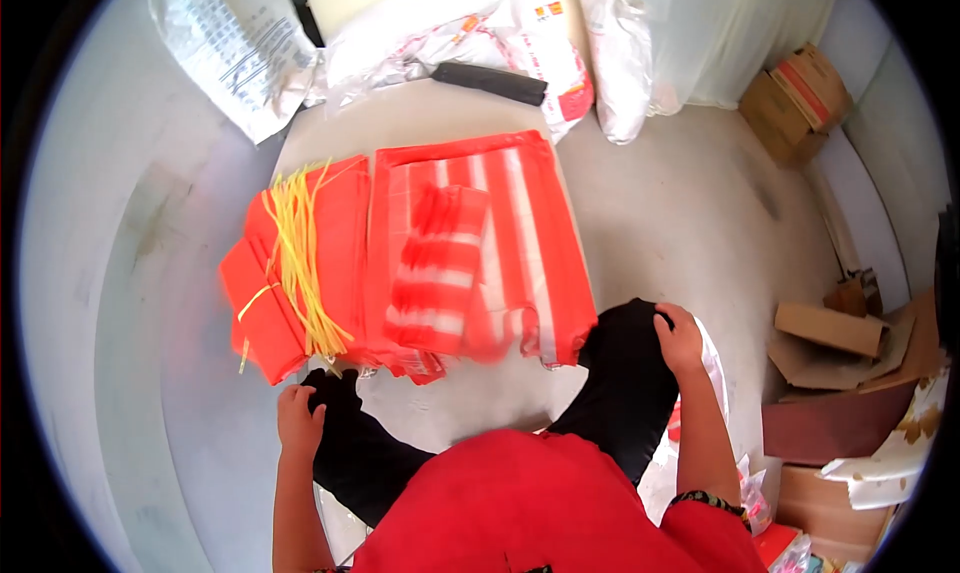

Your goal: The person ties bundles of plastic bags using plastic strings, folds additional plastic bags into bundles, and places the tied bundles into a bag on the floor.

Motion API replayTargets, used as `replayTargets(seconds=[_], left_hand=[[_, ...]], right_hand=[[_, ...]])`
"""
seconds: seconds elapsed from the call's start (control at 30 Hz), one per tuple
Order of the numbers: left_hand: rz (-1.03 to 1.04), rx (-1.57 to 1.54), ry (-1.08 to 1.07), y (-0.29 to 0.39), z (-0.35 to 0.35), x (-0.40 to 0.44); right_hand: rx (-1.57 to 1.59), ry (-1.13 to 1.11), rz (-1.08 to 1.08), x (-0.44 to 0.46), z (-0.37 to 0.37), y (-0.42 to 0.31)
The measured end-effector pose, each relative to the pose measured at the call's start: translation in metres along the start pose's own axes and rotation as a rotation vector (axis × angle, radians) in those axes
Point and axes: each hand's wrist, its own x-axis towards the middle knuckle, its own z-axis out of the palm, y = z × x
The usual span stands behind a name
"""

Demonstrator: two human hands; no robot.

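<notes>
My left hand (300, 420) rests on my left knee, its fingers loosely laid over the black trouser leg. On my right knee lies my right hand (680, 339), its fingers also loose. Neither holds anything. In front of me is a flat stack of red plastic bags with pale stripes (545, 243). A smaller folded red-and-white bundle (440, 263), slightly blurred, lies on top. To its left is a plain red stack (345, 208) with a bunch of thin yellow ties (297, 243) across it. A folded red bundle (262, 318), tied with a yellow strip, sits nearest my left hand.
White printed sacks (545, 48) lie behind the stacks, with a long black bar (490, 82) before them. Another sack (235, 53) stands at the far left. Cardboard boxes (795, 103) sit far right; opened cartons (840, 343) lie nearer on my right.
</notes>
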Motion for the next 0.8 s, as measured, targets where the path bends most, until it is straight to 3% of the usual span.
replayTargets(seconds=[0.07,0.1,0.23,0.33,0.47,0.8], left_hand=[[-0.079,0.096,0.053,0.007,-0.018,-0.007],[-0.142,0.014,-0.050,0.000,-0.023,-0.010],[-0.079,0.001,-0.138,0.036,-0.057,-0.022],[-0.131,0.105,-0.062,0.059,-0.042,-0.034],[-0.075,0.300,-0.180,0.080,-0.036,-0.045],[0.010,0.365,0.012,0.048,-0.009,-0.048]], right_hand=[[0.011,-0.010,0.018,0.001,0.003,0.008],[0.020,-0.007,0.025,0.001,0.005,0.008],[0.059,-0.013,0.062,0.002,0.003,-0.003],[0.062,-0.031,0.068,0.009,0.006,-0.002],[0.053,-0.031,0.061,0.011,0.007,-0.005],[0.103,0.040,0.052,-0.001,0.003,0.000]])
